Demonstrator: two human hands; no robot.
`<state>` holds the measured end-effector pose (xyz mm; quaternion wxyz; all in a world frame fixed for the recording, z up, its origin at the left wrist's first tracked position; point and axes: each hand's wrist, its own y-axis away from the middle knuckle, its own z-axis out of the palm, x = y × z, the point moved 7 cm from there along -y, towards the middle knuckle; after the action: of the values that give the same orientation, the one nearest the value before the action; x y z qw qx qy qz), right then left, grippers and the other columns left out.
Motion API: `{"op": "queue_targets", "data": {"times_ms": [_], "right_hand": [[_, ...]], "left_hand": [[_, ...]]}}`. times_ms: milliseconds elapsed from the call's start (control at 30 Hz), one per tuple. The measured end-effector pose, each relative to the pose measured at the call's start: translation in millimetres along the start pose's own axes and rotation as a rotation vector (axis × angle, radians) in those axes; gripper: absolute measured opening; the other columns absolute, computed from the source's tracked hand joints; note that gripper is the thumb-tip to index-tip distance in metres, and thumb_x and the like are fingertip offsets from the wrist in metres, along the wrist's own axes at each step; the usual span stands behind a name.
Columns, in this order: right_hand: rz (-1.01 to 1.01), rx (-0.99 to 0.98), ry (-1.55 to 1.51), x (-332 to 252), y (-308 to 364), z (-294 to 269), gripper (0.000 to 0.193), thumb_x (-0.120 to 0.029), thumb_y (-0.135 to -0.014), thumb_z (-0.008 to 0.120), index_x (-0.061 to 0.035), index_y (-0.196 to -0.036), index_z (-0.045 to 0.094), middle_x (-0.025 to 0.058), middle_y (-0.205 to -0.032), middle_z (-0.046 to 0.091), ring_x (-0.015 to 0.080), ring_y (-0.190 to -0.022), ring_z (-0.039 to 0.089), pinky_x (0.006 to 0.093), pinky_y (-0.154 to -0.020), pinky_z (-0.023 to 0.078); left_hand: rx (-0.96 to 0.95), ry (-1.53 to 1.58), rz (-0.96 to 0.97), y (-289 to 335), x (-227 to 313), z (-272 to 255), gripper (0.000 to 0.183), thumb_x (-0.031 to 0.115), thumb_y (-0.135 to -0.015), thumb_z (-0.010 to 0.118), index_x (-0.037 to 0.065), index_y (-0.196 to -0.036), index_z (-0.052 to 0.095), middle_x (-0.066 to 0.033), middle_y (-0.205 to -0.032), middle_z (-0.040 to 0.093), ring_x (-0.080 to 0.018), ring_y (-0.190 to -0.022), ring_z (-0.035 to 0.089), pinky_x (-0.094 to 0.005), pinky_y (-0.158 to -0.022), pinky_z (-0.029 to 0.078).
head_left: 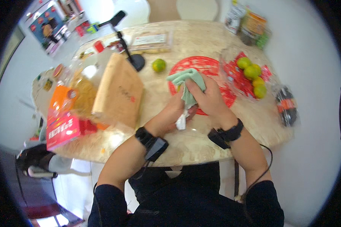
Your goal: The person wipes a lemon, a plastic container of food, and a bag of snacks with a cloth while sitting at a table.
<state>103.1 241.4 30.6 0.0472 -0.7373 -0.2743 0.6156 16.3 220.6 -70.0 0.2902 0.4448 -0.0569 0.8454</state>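
Note:
Both hands meet over a red openwork mat (193, 62) on the table. Between them is a bunched pale green cloth (189, 99), with a white tag (181, 120) hanging below it. My right hand (211, 97) is closed on the cloth from above, thumb pressed into its folds. My left hand (173, 109) is closed around the cloth's lower left side, its fingers partly hidden. A small yellow-green patch shows between the left fingers and the cloth; whether it is a fruit I cannot tell. A green citrus fruit (159, 65) sits left of the mat.
Right of the mat are a clear bowl (231, 85) with red packets and several citrus fruits (252, 71), and a dark bottle (286, 106). On the left stand a brown paper bag (119, 92), a pink box (66, 130) and a black stand (136, 61). Plastic trays (151, 41) lie behind.

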Motion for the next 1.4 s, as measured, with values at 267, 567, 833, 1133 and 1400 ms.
{"op": "queue_targets", "data": {"times_ms": [267, 567, 833, 1133, 1400], "right_hand": [[0.010, 0.038, -0.039, 4.8, 3.8, -3.8, 0.035, -0.020, -0.086, 0.074, -0.0010, -0.114, 0.063, 0.0058, -0.102, 0.069, 0.0141, -0.090, 0.064, 0.0309, -0.081, 0.052], [-0.002, 0.340, 0.041, 10.8, 1.6, -20.1, 0.022, -0.021, -0.094, 0.067, 0.0008, -0.094, 0.069, 0.0030, -0.085, 0.069, 0.0095, -0.076, 0.061, 0.0276, -0.069, 0.048], [-0.107, -0.055, 0.010, 14.6, 9.1, -1.2, 0.038, -0.023, -0.094, 0.066, -0.0004, -0.124, 0.060, 0.0096, -0.121, 0.062, 0.0177, -0.110, 0.059, 0.0334, -0.095, 0.047], [0.039, 0.236, -0.038, 10.0, -1.3, -16.5, 0.023, -0.020, -0.095, 0.064, 0.0008, -0.104, 0.068, 0.0070, -0.080, 0.069, 0.0094, -0.074, 0.063, 0.0270, -0.067, 0.050], [0.065, 0.034, 0.757, 40.3, 0.6, -16.1, 0.046, -0.024, -0.085, 0.070, 0.0034, -0.119, 0.057, 0.0229, -0.111, 0.063, 0.0356, -0.101, 0.062, 0.0459, -0.087, 0.050]], "left_hand": [[0.028, -0.106, 0.031, -2.4, -0.6, 11.4, 0.066, 0.064, -0.100, 0.019, 0.010, -0.098, 0.058, -0.0028, -0.071, 0.058, -0.0117, -0.056, 0.054, -0.0244, -0.047, 0.042], [0.165, -0.227, 0.280, -1.7, 25.0, 23.1, 0.073, 0.068, -0.099, 0.015, 0.010, -0.097, 0.060, -0.0012, -0.069, 0.059, -0.0124, -0.051, 0.053, -0.0260, -0.044, 0.043], [0.251, 0.224, 0.131, 4.1, 21.0, 16.0, 0.048, 0.062, -0.099, 0.040, 0.019, -0.107, 0.061, 0.0032, -0.079, 0.059, -0.0091, -0.063, 0.057, -0.0214, -0.053, 0.044], [0.063, 0.145, 0.085, -3.9, 5.1, 6.4, 0.057, 0.065, -0.099, 0.034, 0.013, -0.107, 0.057, 0.0028, -0.070, 0.055, -0.0076, -0.054, 0.049, -0.0202, -0.046, 0.038], [0.341, 0.107, 0.424, 7.2, 48.3, -4.0, 0.061, 0.065, -0.100, 0.030, 0.011, -0.103, 0.056, 0.0006, -0.065, 0.050, -0.0096, -0.052, 0.045, -0.0241, -0.048, 0.038]]}}
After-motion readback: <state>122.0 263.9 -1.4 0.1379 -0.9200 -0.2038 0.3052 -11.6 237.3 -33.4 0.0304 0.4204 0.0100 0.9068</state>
